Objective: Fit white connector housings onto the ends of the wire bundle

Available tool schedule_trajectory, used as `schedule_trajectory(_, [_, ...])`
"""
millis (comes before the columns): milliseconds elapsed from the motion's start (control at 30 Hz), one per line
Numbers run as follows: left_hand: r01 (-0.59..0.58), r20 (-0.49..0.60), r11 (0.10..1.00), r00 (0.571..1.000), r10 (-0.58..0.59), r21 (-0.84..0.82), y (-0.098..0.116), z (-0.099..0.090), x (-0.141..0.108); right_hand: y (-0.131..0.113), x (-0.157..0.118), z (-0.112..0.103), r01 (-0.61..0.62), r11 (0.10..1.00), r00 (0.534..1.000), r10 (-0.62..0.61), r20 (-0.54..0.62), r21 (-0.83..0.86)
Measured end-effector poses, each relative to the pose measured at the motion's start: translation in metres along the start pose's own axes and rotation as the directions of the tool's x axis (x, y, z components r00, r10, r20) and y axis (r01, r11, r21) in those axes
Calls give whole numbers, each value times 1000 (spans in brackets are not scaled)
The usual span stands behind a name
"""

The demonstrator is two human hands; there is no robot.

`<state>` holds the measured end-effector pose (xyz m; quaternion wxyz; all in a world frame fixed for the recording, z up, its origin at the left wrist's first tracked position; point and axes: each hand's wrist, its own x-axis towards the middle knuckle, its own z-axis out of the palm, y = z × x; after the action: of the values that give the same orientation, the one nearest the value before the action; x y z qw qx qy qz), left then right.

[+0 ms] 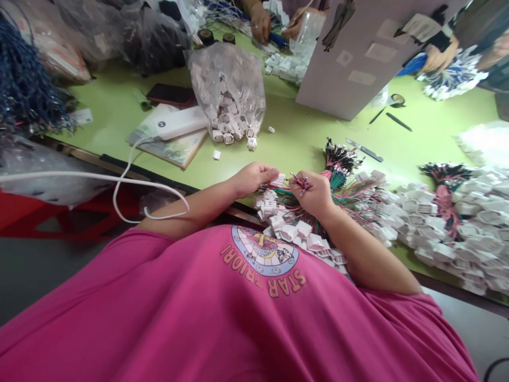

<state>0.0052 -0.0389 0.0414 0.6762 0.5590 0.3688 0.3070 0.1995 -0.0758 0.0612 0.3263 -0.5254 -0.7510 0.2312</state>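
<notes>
Pinching a white connector [279,180], left hand [254,179] faces right hand [316,195], whose grip clasps wires [301,183]; steady fingers seem called for.

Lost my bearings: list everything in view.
Table: one, green, throughout
Connectors: many, white, front/right
Wire bundles: several, multicoloured, left/right
Plastic bags: several, clear, back
Phone: one, dark, left
Corded device: one, white, left
Booklet: one, pale, left
Frame: one, red, left
Tape rolls: three, black, back
Slim tools: three, dark/grey, right
Panel: one, grey, back
Others' hands: several, bare, back
Shirt: one, pink, front
Left hand: one, bare, centre
Right hand: one, bare, centre
</notes>
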Motion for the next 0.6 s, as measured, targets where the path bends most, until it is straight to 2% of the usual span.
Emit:
schedule_trajectory(100, [-3, -41, 998, 999, 6, 65, 1, 1, 1, -1, 0, -3, -30, 999, 999, 29, 33, 27])
schedule_trajectory(267, [6, -20, 997, 1000, -4, 82, 0, -1, 1, 1, 2, -3, -46, 995, 999, 46, 2, 93])
schedule_trajectory(433, [48, 39, 998, 998, -47, -35, -5, -1, 2, 3, 2, -1, 30, 996, 1000, -30, 2, 83])
schedule_trajectory(533, [56, 99, 989, 994, -43, -134, -8, -1, 3, 3, 1, -2, 42, 996, 999, -43, 2, 73])
schedule_trajectory(600, [54, 108, 988, 993, -39, -144, -9, -2, 3, 4, 1, -1, 63, 996, 998, -63, -7, 55])
